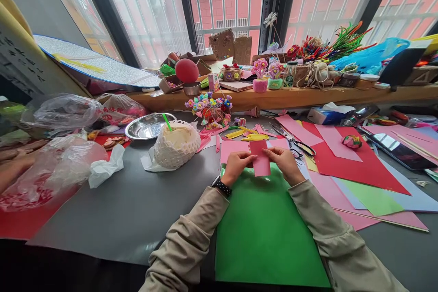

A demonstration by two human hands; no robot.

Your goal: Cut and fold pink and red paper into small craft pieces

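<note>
Between my two hands a small rectangle of pink paper (260,160) is held up over the far end of a green sheet (267,237). My left hand (237,165), with a dark dotted watch band at the wrist, pinches its left edge. My right hand (284,162) is closed on its upper right side. Behind them lies a larger pink sheet (232,147). Scissors (303,146) with black handles rest just right of my right hand. Yellow paper strips (251,135) lie beyond the pink paper.
A coconut in white foam netting (176,146) with a green straw stands left of my hands, near a metal plate (147,126). Coloured sheets (369,164) and a phone (402,149) are at right. Another person's hand (17,164) is by plastic bags at far left. Crafts line the sill.
</note>
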